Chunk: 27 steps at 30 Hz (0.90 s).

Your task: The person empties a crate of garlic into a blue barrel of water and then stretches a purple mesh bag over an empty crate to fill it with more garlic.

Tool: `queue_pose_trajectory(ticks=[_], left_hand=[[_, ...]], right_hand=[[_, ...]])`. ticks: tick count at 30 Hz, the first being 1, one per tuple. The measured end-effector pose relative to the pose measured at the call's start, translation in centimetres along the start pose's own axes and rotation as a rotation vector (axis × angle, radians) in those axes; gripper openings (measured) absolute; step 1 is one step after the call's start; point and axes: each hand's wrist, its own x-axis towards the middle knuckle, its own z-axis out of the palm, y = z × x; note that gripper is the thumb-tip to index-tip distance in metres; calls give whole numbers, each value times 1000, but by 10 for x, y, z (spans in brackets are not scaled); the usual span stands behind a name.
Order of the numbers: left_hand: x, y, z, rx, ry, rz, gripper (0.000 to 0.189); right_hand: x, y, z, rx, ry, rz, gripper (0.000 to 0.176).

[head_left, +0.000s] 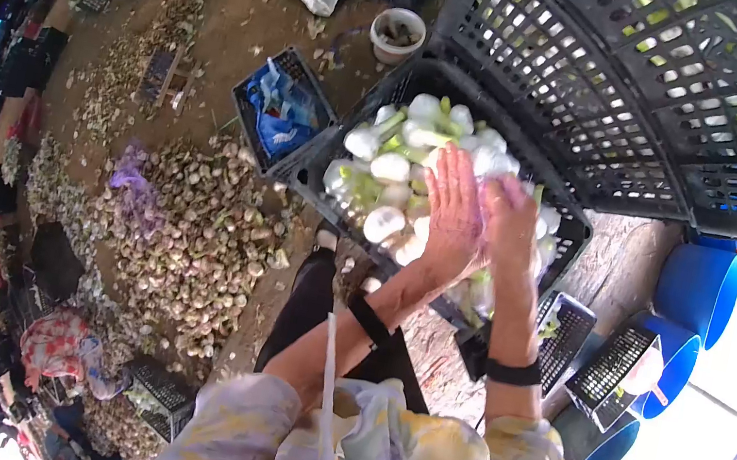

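A black plastic crate (pixel 305 170) in front of me is heaped with white garlic bulbs (pixel 389 168), some with short green stems. Over the heap, my left hand (pixel 456 211) is held flat with its fingers stretched out together. My right hand (pixel 511 218) is right beside it, palm side toward the left hand, its fingers bent and blurred. Nothing shows in the left hand. Both wrists wear dark bands.
Tall black crates (pixel 561 87) stand behind the garlic crate. At left are a small crate with blue plastic (pixel 282 116) and a floor pile of garlic (pixel 199 240). A white bucket (pixel 397 35) stands ahead; blue barrels (pixel 695 288) are at right. A person in red-patterned cloth (pixel 58 343) is at lower left.
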Motion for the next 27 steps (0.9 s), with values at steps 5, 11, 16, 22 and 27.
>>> queue_pose_trajectory(ticks=[5, 11, 16, 22, 27], left_hand=[[14, -3, 42, -133, 152, -149, 73], [26, -14, 30, -210, 42, 396, 47], [47, -9, 61, -778, -144, -12, 15], [79, 11, 41, -1415, -118, -394, 13], [76, -6, 34, -1626, -206, -538, 13]], right_hand=[[-12, 2, 7, 14, 159, -90, 21], [-49, 2, -20, -34, 156, -310, 16], [-66, -45, -120, -36, -88, -450, 32], [-63, -91, -124, 896, -1142, -983, 37], [-77, -39, -146, 1142, -702, -600, 22]])
